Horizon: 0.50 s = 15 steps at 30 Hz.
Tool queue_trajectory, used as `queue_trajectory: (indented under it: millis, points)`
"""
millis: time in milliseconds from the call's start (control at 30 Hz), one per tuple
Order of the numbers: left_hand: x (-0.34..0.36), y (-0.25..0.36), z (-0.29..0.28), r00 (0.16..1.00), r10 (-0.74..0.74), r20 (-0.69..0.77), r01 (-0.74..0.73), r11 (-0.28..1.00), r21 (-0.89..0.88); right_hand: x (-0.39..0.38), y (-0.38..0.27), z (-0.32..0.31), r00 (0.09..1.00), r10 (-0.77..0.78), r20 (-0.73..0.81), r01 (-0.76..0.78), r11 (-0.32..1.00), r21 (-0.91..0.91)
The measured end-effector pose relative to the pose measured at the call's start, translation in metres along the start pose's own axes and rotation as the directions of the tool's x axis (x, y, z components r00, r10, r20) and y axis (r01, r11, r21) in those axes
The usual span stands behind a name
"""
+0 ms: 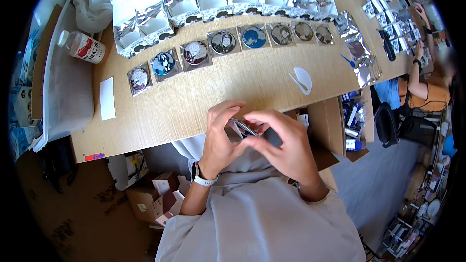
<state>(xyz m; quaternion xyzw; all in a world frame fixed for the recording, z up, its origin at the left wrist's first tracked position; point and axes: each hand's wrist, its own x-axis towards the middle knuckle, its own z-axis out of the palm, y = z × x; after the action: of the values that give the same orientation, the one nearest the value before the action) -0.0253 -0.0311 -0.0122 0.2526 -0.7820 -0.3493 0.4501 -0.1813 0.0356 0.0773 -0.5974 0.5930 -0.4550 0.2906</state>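
Big see-through bin (73, 92): well out to the left of the fingers, up against the wooden table (165, 109).
Bottle (87, 48): far up and left of the fingers, with a red and white label, leaning over.
White card (107, 98): lying flat, left of the fingers.
Open white boxes (216, 13): in a bent row, far past the fingers, with shiny silver packs inside.
Round badges (224, 42): eight in a row, each in a clear bag, between the boxes and the fingers.
Left hand (219, 133): fingers bent and closed around the left side of the thin packet.
Thin packet (244, 127): silvery and dark, tilted, in between the fingers of both hands.
Right hand (285, 138): thumb and pointer curved around the packet's right side; tips partly hidden, so I can't tell if they pinch.
White half-round piece (305, 77): up and right of the fingers.
Silver wrappers (358, 51): farther right of the fingers, crumpled.
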Motion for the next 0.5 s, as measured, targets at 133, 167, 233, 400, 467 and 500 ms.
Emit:
queue_trajectory:
  millis: [133, 167, 233, 400, 467, 500]
  points:
    - [0.008, 0.003, -0.003, 0.998, -0.059, -0.015, 0.06, 0.996, 0.068, 0.013, 0.008, 0.006, 0.996, -0.078, 0.036, 0.083, 0.983, -0.162]
    - [0.007, 0.001, -0.002, 0.997, -0.064, -0.032, 0.066, 0.995, 0.072, 0.022, 0.007, 0.002, 0.997, -0.061, 0.045, 0.067, 0.984, -0.167]
    - [0.009, 0.001, -0.005, 0.992, -0.075, -0.104, 0.089, 0.987, 0.134, 0.051, 0.006, -0.01, 0.998, -0.063, 0.011, 0.064, 0.982, -0.176]
    - [0.007, 0.0, -0.016, 0.987, -0.106, -0.12, 0.123, 0.983, 0.14, 0.173, 0.024, -0.039, 0.91, -0.401, -0.106, 0.323, 0.845, -0.426]
    - [0.004, 0.003, -0.019, 0.985, -0.125, -0.116, 0.142, 0.979, 0.148, 0.219, 0.022, -0.041, 0.853, -0.522, -0.008, 0.447, 0.738, -0.505]
    - [0.004, 0.003, -0.02, 0.985, -0.133, -0.114, 0.149, 0.977, 0.151, 0.238, 0.027, -0.041, 0.838, -0.543, 0.048, 0.483, 0.699, -0.527]
